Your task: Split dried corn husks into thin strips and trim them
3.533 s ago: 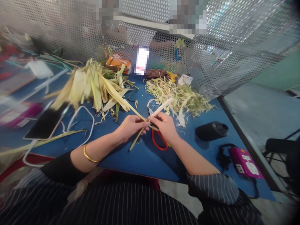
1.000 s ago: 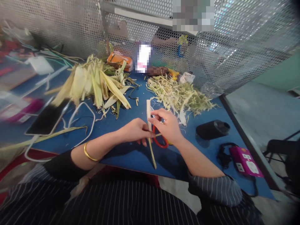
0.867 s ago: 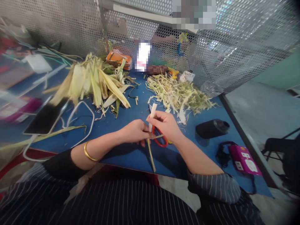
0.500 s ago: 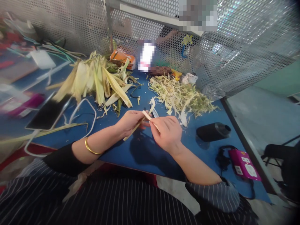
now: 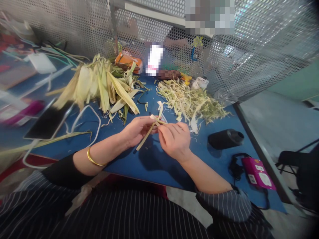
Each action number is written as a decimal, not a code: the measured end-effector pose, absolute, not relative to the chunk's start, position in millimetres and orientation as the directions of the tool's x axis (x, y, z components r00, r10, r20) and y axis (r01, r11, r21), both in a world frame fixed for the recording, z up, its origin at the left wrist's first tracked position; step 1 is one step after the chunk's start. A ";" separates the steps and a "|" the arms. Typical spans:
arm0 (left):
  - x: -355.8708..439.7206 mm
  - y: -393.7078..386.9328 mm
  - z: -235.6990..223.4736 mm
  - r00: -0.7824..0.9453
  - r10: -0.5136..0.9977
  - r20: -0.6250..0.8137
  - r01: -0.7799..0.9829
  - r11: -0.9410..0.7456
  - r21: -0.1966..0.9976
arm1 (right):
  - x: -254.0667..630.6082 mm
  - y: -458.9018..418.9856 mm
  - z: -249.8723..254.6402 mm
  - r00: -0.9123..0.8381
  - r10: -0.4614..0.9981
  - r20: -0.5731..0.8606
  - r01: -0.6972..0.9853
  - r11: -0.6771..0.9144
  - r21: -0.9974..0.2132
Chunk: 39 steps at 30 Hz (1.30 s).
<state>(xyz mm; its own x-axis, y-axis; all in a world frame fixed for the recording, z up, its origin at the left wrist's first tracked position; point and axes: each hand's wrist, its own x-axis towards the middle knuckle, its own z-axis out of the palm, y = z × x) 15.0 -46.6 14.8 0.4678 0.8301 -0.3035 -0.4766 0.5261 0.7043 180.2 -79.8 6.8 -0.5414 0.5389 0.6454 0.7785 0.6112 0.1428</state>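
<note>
Between my two hands, crossed pale corn husk strips point(image 5: 146, 136) meet near my fingertips, with loose ends pointing up and down to the left. My left hand point(image 5: 136, 130) is closed on the strips from the left, its thumb near the crossing. My right hand point(image 5: 174, 139) pinches a husk strip from the right, knuckles up. Both hands are raised over the blue table, close together. Beyond them lies a pile of whole dried corn husks point(image 5: 94, 86) on the left and a heap of husk shreds point(image 5: 184, 99) on the right.
A black bottle point(image 5: 225, 138) lies to the right, with a magenta power strip point(image 5: 259, 172) beyond it. On the left are a dark phone point(image 5: 48, 121) and a white cable point(image 5: 99, 122). An orange packet point(image 5: 128, 61) rests by the perforated metal screen point(image 5: 84, 30).
The husk strips have shifted in my fingers; they now cross in a star-like shape, and the lower end swings out further. My right hand has turned slightly and moved a little left.
</note>
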 end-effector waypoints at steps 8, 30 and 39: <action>17.2 -46.2 11.8 0.381 0.873 -0.304 -0.487 0.469 0.737 | 173.2 -81.1 5.1 -0.586 0.508 0.631 0.755 0.625 0.198; 17.4 -52.2 12.2 0.419 0.881 -0.222 -0.221 0.336 0.915 | 180.1 -64.0 -2.6 0.056 0.997 0.061 0.247 0.046 -0.968; 20.6 -51.0 6.2 0.309 0.933 -0.183 -0.215 0.256 0.943 | 174.5 -62.1 -5.7 0.052 0.998 -0.032 0.125 -0.038 -0.991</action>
<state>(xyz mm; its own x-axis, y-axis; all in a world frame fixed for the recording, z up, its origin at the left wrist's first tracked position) 20.6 -51.0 6.2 0.3090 0.9333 -0.1828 -0.2147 0.2557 0.9426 174.5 -62.1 -5.7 0.0515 0.9982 -0.0318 0.1253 -0.0380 -0.9914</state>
